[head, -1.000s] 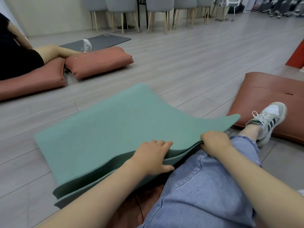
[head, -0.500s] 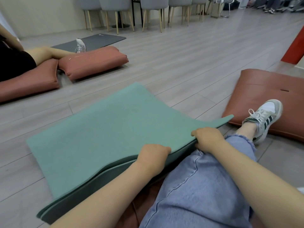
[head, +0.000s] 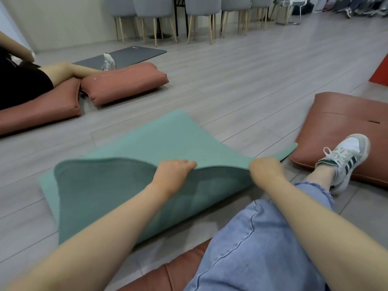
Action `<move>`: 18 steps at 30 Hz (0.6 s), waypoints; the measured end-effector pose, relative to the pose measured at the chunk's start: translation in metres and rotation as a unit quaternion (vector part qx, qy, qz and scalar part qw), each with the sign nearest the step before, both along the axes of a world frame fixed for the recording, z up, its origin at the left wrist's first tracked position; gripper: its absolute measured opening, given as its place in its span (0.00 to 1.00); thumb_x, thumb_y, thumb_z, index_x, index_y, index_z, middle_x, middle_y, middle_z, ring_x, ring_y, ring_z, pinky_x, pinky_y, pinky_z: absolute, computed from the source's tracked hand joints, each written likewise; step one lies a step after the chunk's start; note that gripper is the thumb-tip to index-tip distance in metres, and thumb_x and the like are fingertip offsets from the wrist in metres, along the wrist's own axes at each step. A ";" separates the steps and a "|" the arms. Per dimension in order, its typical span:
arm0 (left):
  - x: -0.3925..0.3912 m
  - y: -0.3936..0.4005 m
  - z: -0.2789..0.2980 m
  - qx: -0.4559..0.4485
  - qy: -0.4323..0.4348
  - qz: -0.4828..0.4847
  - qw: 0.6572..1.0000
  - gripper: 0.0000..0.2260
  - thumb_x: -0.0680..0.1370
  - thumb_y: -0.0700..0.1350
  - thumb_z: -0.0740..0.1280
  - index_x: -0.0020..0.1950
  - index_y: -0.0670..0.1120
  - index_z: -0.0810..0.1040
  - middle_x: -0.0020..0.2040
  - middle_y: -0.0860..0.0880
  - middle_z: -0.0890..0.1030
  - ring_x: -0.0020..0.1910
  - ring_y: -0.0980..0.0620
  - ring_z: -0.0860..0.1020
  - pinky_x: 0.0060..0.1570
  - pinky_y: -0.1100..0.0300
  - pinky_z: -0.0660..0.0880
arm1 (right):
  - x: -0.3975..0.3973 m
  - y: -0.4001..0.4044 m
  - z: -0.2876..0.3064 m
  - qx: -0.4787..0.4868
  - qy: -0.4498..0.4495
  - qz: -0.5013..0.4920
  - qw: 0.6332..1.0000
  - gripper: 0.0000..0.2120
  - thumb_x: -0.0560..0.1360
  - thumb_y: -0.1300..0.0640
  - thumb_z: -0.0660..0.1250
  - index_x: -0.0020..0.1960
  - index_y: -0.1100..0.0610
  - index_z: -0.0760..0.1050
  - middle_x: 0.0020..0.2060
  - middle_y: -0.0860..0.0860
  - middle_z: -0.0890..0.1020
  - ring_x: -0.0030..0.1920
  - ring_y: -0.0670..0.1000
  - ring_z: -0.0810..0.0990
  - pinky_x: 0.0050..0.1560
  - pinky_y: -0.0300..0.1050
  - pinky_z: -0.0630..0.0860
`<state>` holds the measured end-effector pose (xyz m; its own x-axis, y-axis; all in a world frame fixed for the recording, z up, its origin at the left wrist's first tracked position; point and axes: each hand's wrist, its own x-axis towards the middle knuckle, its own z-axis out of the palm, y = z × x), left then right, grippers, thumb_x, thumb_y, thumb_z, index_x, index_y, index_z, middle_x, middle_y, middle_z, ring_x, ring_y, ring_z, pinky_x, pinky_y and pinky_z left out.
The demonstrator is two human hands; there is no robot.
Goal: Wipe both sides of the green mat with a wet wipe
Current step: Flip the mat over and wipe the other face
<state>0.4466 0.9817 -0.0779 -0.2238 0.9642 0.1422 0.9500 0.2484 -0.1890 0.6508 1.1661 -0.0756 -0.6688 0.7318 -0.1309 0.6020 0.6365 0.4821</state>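
Green mat (head: 168, 141), long axis left-right, near edge lifted, gripped by left hand (head: 173, 175), right hand (head: 265, 171)

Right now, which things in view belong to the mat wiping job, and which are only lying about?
Part of the job:
green mat
left hand, gripping its near edge
right hand, gripping the same edge

Only lying about:
grey mat
brown cushion
grey chairs

No wet wipe is visible.

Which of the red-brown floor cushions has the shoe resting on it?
The cushion on the right, beside the green mat: the white sneaker lies on its near edge. The two cushions at far left carry another person's legs instead.
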 end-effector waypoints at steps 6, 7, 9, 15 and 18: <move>0.008 0.089 0.027 0.027 -0.003 -0.028 0.999 0.21 0.76 0.35 0.62 0.66 0.54 0.72 0.55 0.50 0.80 0.50 0.43 0.80 0.36 0.55 0.64 | 0.039 0.034 0.032 0.039 0.042 -0.072 0.996 0.09 0.75 0.60 0.63 0.52 0.54 0.80 0.49 0.50 0.84 0.50 0.53 0.83 0.44 0.42 0.75; 0.010 0.099 0.026 0.034 -0.013 -0.034 0.999 0.22 0.75 0.35 0.63 0.66 0.54 0.72 0.56 0.50 0.80 0.50 0.43 0.80 0.36 0.56 0.65 | 0.045 0.035 0.038 0.046 0.042 -0.080 0.995 0.10 0.75 0.60 0.62 0.52 0.54 0.80 0.50 0.50 0.83 0.51 0.53 0.83 0.45 0.42 0.75; 0.012 0.116 0.025 0.055 -0.032 -0.050 0.997 0.23 0.75 0.35 0.64 0.66 0.55 0.73 0.57 0.51 0.80 0.49 0.43 0.80 0.36 0.55 0.65 | 0.054 0.030 0.051 0.057 0.039 -0.096 0.993 0.11 0.75 0.61 0.62 0.54 0.54 0.79 0.51 0.50 0.83 0.52 0.52 0.82 0.45 0.42 0.75; -0.009 0.120 0.031 0.141 -0.067 -0.073 0.985 0.15 0.75 0.39 0.66 0.58 0.53 0.79 0.52 0.51 0.83 0.46 0.43 0.82 0.36 0.53 0.73 | 0.039 -0.021 0.065 0.003 0.025 -0.080 0.996 0.13 0.75 0.61 0.61 0.56 0.52 0.79 0.54 0.49 0.82 0.54 0.51 0.81 0.42 0.41 0.70; -0.051 0.085 0.022 0.167 -0.073 -0.038 0.983 0.15 0.73 0.38 0.66 0.56 0.53 0.81 0.51 0.50 0.84 0.44 0.43 0.83 0.36 0.53 0.76 | -0.007 -0.052 0.060 -0.039 0.043 -0.035 0.998 0.13 0.76 0.61 0.61 0.57 0.55 0.79 0.55 0.50 0.82 0.56 0.53 0.81 0.47 0.42 0.74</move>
